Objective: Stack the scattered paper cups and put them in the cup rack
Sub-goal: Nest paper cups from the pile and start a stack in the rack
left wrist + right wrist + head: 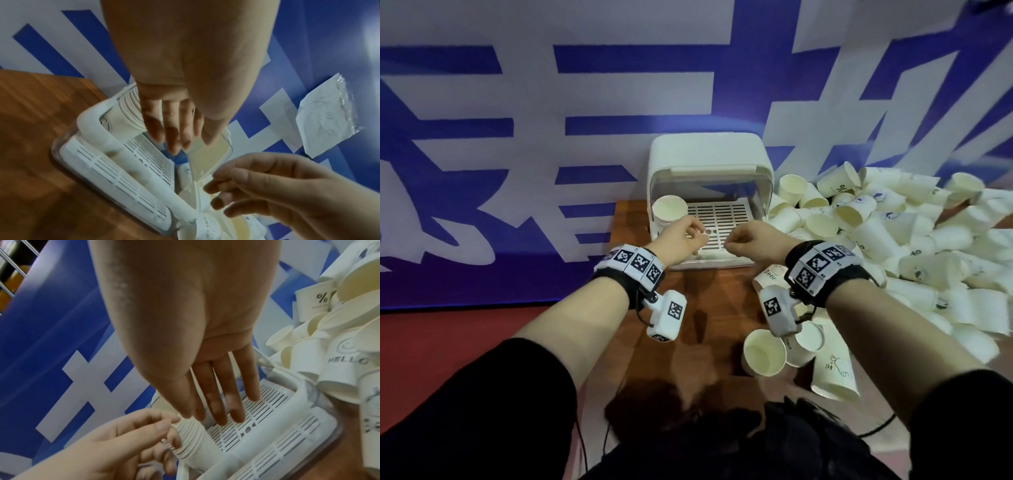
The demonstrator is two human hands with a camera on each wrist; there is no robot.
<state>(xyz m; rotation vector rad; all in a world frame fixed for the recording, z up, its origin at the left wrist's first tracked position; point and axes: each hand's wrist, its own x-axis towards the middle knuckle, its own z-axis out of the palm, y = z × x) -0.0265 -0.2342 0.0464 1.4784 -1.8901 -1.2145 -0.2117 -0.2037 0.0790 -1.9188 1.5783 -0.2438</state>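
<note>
Both hands empty and loosely curled over cup rack [709, 192]; stack of cups [669, 212] upright beside left hand [681, 240], loose cups [893, 233] heaped beyond right hand [753, 240].

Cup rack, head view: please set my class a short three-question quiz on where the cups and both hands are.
1. True or false: the stack of cups stands in the right half of the cup rack.
2. The pile of loose cups lies: A) left of the rack, B) right of the rack, C) inside the rack.
3. Fill in: the right hand holds ____.
Key: 1 false (left half); 2 B; 3 nothing.
</note>
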